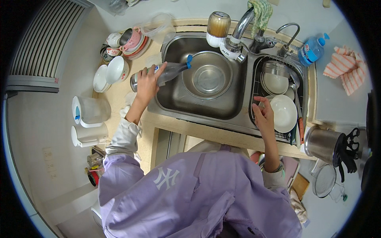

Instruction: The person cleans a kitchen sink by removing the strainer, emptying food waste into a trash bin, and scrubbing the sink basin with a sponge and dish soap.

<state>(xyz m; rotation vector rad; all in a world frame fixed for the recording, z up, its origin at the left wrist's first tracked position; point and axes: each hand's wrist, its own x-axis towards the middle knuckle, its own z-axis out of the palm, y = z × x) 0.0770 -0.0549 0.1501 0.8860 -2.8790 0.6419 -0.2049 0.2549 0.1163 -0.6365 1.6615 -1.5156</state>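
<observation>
My left hand [148, 81] grips a clear plastic bottle [170, 72] with a blue cap, its flip top apparently raised. The bottle lies almost level over the left rim of the sink [175, 105], its neck pointing at a round stainless steel basin [207, 94] inside. Whether anything flows from the bottle I cannot tell. My right hand [263, 114] holds nothing, thumb and forefinger apart, above the left side of the wire drying basket [255, 78]. Close beside it is a white bowl [284, 113]; stacked bowls [275, 83] sit farther back in the basket.
Over the sink reaches a chrome faucet [242, 23] with a water filter [218, 28]. Bowls [117, 70] and stacked plates [140, 49] crowd the left counter, near two plastic pitchers [93, 110]. A blue soap bottle [311, 52] and a steel knife holder [321, 145] stand right.
</observation>
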